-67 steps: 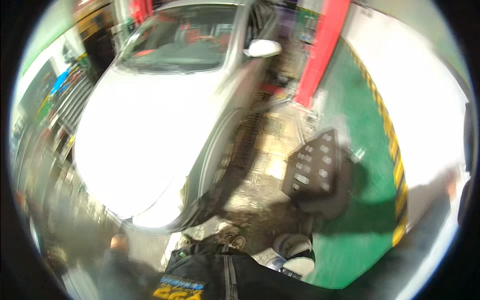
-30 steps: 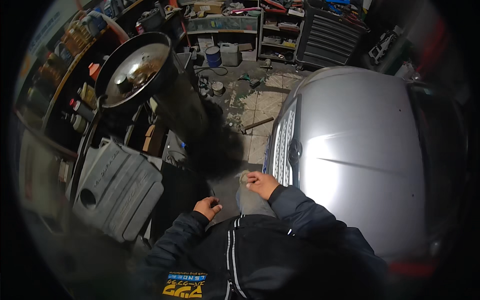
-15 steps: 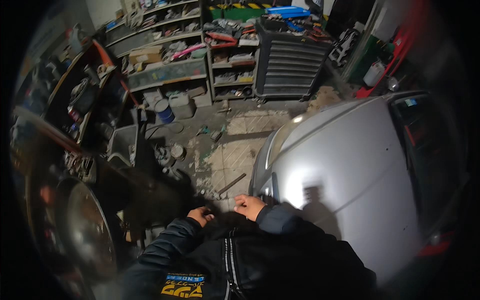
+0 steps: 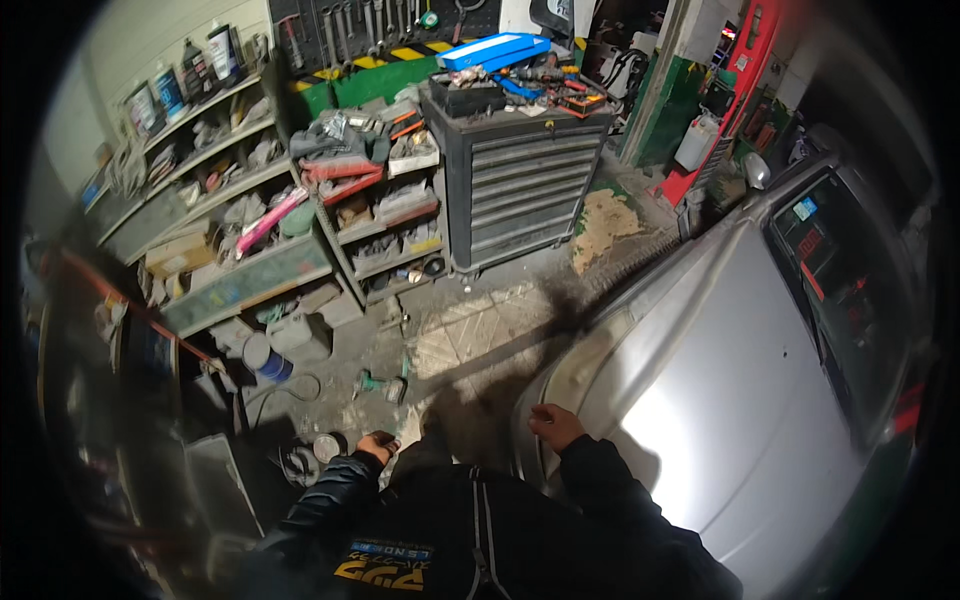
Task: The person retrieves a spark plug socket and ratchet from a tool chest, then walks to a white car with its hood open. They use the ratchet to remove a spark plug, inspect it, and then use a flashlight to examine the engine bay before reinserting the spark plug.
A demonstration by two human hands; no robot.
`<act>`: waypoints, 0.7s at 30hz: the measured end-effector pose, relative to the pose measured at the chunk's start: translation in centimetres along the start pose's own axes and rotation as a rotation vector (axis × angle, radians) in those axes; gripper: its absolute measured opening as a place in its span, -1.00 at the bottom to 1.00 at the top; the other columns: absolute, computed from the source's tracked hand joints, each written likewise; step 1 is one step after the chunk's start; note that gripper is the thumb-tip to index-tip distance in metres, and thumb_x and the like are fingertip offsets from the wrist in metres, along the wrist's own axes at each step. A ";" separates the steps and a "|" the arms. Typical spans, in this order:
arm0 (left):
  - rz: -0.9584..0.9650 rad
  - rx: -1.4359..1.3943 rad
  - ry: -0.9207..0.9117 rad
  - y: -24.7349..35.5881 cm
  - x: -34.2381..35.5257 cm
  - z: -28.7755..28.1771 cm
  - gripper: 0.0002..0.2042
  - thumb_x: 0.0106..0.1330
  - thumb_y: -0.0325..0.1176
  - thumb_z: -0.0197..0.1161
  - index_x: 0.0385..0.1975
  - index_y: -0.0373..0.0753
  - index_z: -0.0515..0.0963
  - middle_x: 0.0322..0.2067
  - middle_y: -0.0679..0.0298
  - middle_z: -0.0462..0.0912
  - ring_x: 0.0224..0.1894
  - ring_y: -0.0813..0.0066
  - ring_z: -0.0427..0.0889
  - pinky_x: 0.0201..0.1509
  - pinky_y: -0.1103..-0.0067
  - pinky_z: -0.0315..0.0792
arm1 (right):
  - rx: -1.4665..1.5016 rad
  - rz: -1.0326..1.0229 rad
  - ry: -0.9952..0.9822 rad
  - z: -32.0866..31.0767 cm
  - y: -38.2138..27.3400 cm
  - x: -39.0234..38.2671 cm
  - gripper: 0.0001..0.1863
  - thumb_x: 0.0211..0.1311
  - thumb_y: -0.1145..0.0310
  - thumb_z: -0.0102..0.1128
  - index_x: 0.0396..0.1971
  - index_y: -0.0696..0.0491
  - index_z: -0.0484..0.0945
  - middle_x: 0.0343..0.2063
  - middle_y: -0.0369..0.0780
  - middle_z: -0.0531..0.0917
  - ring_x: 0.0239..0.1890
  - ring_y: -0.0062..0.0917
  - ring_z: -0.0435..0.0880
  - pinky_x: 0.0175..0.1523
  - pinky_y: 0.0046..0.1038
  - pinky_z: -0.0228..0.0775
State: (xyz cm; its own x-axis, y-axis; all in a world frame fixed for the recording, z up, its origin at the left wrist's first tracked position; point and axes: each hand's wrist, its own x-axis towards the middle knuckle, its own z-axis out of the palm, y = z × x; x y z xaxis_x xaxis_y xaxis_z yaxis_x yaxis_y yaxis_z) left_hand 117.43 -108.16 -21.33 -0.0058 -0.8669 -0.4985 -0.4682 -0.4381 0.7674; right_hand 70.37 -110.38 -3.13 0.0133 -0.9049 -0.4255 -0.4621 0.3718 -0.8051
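green tool [image 4: 380, 386] beyond left hand [image 4: 378, 446], on floor [image 4: 485, 325]; silver car [image 4: 730, 370] beside right hand [image 4: 556, 427]

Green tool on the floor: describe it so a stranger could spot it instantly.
Start at the tall grey drawer cabinet and follow the floor down the picture toward the left hand. Just above that hand, right of the white-and-blue drum, lies the green tool. Its green colour sets it apart from the drum and grey floor around it.

Both forearms [image 4: 335, 490] [image 4: 604, 478] reach forward, bare hands [image 4: 378, 447] [image 4: 556, 427] apart, loosely curled.
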 end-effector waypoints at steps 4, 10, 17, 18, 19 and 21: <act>0.116 -0.104 -0.013 13.8 11.4 -2.4 -0.65 0.24 -0.24 0.40 -0.09 -0.34 0.63 -0.20 0.10 0.75 -0.14 0.30 0.73 -0.02 0.42 0.56 | -0.049 -0.055 -0.057 -5.4 -7.1 8.0 -0.37 0.27 0.05 0.36 0.22 0.11 0.48 0.04 -0.10 0.68 0.10 -0.33 0.66 0.18 -0.32 0.50; 0.255 0.148 -0.066 38.0 19.1 -3.2 -0.68 0.29 -0.26 0.43 -0.07 -0.30 0.62 -0.31 0.30 0.71 -0.23 0.54 0.65 -0.05 0.53 0.52 | 0.343 -0.120 0.096 -17.1 -12.7 16.3 -0.43 0.25 0.23 0.40 0.20 0.13 0.48 -0.02 -0.15 0.71 0.06 -0.44 0.67 0.14 -0.39 0.53; 0.316 -0.058 -0.172 52.2 25.4 1.0 -0.70 0.39 -0.40 0.34 0.05 -0.36 0.55 -0.16 0.32 0.66 -0.11 0.58 0.60 0.04 0.57 0.49 | 0.458 -0.037 0.076 -31.2 -14.8 34.4 -0.35 0.34 0.23 0.34 0.35 0.11 0.33 0.13 -0.10 0.58 -0.03 -0.45 0.66 -0.09 -0.32 0.58; 0.383 -0.166 -0.137 54.0 27.1 1.9 -0.71 0.39 -0.42 0.34 0.04 -0.37 0.56 -0.18 0.33 0.66 -0.13 0.59 0.60 0.03 0.57 0.49 | 0.530 -0.050 0.057 -33.3 -15.6 38.1 -0.33 0.34 0.23 0.34 0.36 0.11 0.31 0.12 -0.10 0.59 -0.04 -0.43 0.67 -0.08 -0.30 0.59; 0.407 -0.273 -0.094 55.5 28.2 3.7 -0.72 0.39 -0.43 0.34 0.03 -0.37 0.56 -0.19 0.33 0.67 -0.15 0.59 0.61 0.03 0.58 0.49 | 0.618 -0.023 0.039 -35.4 -15.7 41.3 -0.32 0.35 0.24 0.33 0.38 0.11 0.28 0.10 -0.10 0.60 -0.05 -0.41 0.67 -0.07 -0.28 0.61; 0.413 -0.270 0.017 59.9 32.4 6.3 -0.75 0.38 -0.47 0.32 0.00 -0.39 0.58 -0.20 0.30 0.68 -0.13 0.59 0.61 0.05 0.59 0.48 | 0.764 0.017 0.061 -38.9 -17.2 48.5 -0.31 0.35 0.28 0.32 0.40 0.12 0.24 0.08 -0.10 0.60 -0.10 -0.40 0.68 -0.06 -0.27 0.63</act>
State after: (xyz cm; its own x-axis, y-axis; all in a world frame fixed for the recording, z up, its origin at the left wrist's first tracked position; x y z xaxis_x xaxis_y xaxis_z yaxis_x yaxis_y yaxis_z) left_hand 83.61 -160.97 5.95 -0.1269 -0.9840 -0.1253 -0.1839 -0.1008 0.9778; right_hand 44.44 -168.75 6.17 -0.0474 -0.8994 -0.4346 0.2797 0.4057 -0.8701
